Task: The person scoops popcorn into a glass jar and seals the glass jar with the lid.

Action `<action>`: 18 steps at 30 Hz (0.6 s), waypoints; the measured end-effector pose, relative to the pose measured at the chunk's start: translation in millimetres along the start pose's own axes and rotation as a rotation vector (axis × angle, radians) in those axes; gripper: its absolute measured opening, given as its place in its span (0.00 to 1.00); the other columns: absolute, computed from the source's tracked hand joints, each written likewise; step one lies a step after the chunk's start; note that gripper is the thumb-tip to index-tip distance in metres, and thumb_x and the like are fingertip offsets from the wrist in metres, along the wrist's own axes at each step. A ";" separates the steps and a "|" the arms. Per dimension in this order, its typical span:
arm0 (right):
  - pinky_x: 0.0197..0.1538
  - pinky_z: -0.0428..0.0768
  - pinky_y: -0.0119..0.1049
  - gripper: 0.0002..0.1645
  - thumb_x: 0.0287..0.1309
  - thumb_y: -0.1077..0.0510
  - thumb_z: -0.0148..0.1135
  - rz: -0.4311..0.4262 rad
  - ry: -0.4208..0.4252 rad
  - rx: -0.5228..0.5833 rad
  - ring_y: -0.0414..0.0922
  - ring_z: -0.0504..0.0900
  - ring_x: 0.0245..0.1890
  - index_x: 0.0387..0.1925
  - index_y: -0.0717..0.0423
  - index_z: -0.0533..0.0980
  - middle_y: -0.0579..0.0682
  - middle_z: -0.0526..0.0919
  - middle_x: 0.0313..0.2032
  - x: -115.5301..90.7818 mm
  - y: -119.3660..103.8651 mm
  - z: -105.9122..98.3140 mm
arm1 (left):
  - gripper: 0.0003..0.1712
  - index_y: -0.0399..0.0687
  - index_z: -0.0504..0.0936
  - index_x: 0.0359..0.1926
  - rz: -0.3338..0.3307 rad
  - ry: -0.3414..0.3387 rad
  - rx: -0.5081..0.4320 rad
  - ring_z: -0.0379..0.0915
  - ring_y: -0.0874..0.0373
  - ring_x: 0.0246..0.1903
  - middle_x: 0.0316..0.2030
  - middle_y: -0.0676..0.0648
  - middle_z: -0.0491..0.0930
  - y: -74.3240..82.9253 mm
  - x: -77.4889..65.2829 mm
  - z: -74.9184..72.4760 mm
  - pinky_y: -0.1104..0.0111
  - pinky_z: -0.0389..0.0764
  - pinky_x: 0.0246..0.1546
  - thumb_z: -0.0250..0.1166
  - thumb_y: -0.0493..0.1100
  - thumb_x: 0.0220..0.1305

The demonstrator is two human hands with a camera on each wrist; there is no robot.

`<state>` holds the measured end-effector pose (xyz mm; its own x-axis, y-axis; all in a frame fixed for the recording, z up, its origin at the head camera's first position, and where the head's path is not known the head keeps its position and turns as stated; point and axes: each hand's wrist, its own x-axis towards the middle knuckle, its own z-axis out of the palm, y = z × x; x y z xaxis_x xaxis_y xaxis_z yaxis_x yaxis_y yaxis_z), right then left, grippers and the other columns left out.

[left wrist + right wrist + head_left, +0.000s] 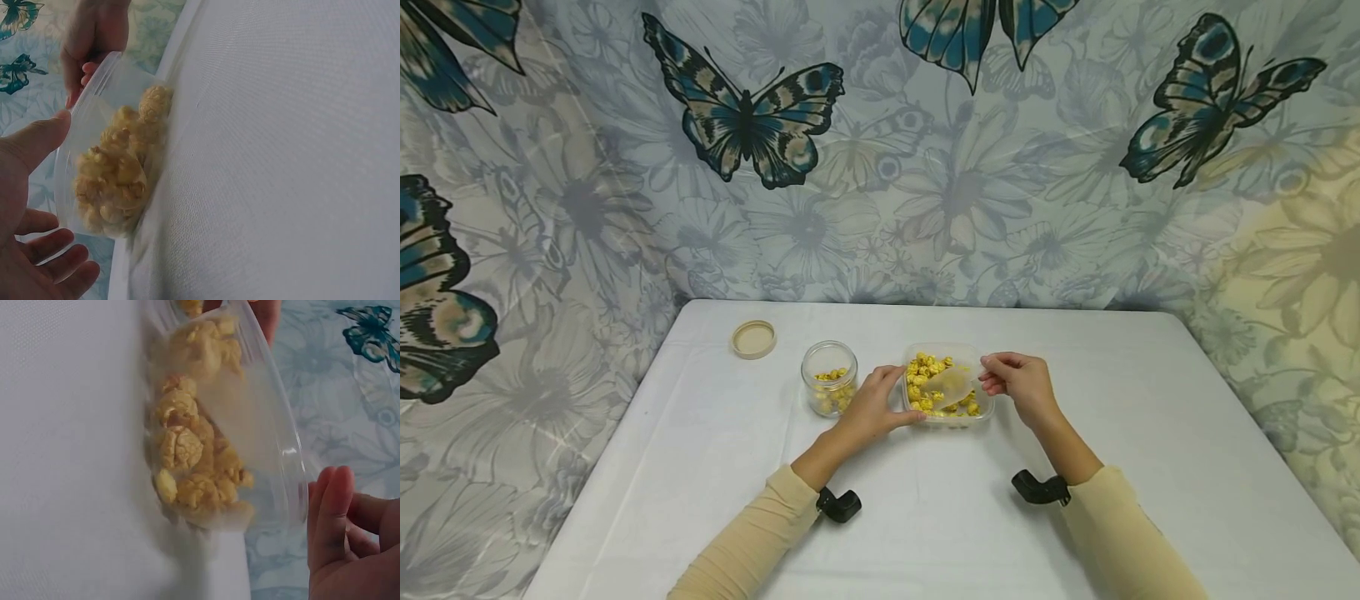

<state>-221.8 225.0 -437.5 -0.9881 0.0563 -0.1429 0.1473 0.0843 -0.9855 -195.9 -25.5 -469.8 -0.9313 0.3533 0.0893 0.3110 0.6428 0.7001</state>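
Observation:
A clear plastic container (987,414) holds yellow popcorn (919,371). My left hand (872,408) spans its left end, with the thumb and a finger on opposite sides of the rim; the other fingers hang loose in the left wrist view. My right hand (1022,387), at the container's right side, pinches the end of a translucent plastic scoop (951,387). The scoop's wide part lies tilted inside the container among the popcorn, and its grip is mostly hidden by the fingers. Just left of my left hand, an open glass jar (829,357) has some popcorn in its lower part.
A round beige lid (753,339) lies at the back left of the table, beyond the jar. White cloth covers the table (940,533). Behind it hangs a fabric backdrop (880,208) with butterflies and flowers. Each wrist bears a black camera mount (1039,487).

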 end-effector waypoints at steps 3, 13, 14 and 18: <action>0.25 0.82 0.27 0.23 0.68 0.60 0.57 0.069 -0.020 -0.025 0.35 0.81 0.18 0.51 0.79 0.72 0.42 0.83 0.19 0.1 1.1 -1.1 | 0.50 0.43 0.63 0.71 -0.002 -0.002 0.003 0.65 0.45 0.65 0.64 0.41 0.68 -0.4 0.0 0.1 0.53 0.70 0.65 0.73 0.59 0.53; 0.27 0.82 0.24 0.24 0.69 0.59 0.54 0.190 0.004 0.034 0.33 0.81 0.19 0.56 0.77 0.69 0.42 0.83 0.19 2.0 -1.3 -5.8 | 0.51 0.43 0.63 0.72 -0.002 0.002 0.007 0.65 0.46 0.65 0.64 0.42 0.68 0.8 0.5 -1.5 0.54 0.70 0.66 0.73 0.59 0.53; 0.27 0.81 0.24 0.24 0.69 0.59 0.55 0.198 0.007 0.057 0.33 0.81 0.19 0.56 0.77 0.69 0.42 0.83 0.19 2.3 -1.1 -7.5 | 0.51 0.43 0.63 0.72 -0.002 0.000 0.007 0.65 0.46 0.65 0.64 0.42 0.68 0.7 0.6 -1.3 0.54 0.70 0.66 0.73 0.59 0.53; 0.26 0.80 0.23 0.25 0.69 0.59 0.55 0.229 0.009 0.140 0.33 0.81 0.19 0.58 0.76 0.67 0.42 0.83 0.20 4.1 2.6 -15.2 | 0.50 0.43 0.63 0.72 0.007 -0.003 0.007 0.65 0.45 0.65 0.64 0.41 0.68 -0.7 0.5 -0.3 0.54 0.70 0.65 0.72 0.59 0.54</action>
<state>-224.8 240.6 -439.3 -0.9292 0.0671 -0.3634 0.3589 -0.0699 -0.9308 -196.7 -26.0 -470.0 -0.9285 0.3597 0.0920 0.3188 0.6453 0.6943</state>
